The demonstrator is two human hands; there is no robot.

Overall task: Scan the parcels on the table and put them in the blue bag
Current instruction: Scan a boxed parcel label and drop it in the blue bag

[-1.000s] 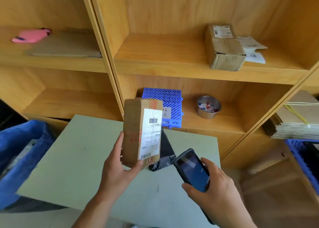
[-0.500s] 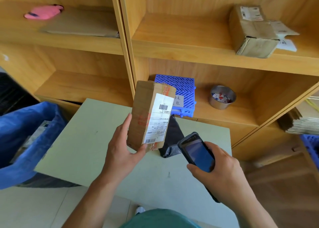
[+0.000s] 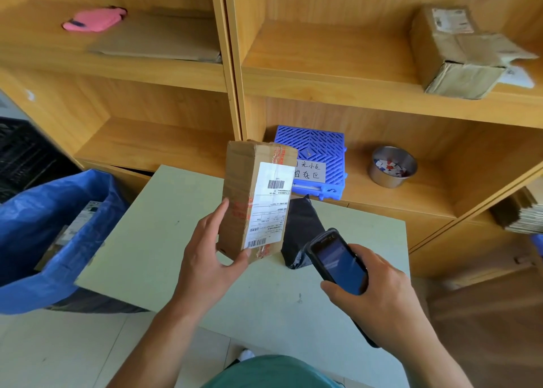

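The left hand (image 3: 210,258) grips a cardboard parcel (image 3: 252,202) above the table (image 3: 152,240); the right hand (image 3: 379,293) clasps a scanner (image 3: 338,260). The tilted label could misread; the blue bag (image 3: 55,229) waits beyond the table's left edge.

The left hand (image 3: 205,258) grips a cardboard box (image 3: 252,202) upright above the tabletop (image 3: 152,240), thumb under its near corner, the white label (image 3: 269,205) with barcodes facing the camera. The right hand (image 3: 379,296) holds a dark scanner (image 3: 338,261) just right of the box, its screen lit blue. A black bag parcel (image 3: 302,229) lies on the tabletop behind them. On the left stands a blue bag (image 3: 38,235) with parcels inside. On the far shelf (image 3: 323,61) sit a blue crate (image 3: 317,155), a metal bowl (image 3: 392,167) and another box (image 3: 452,52).
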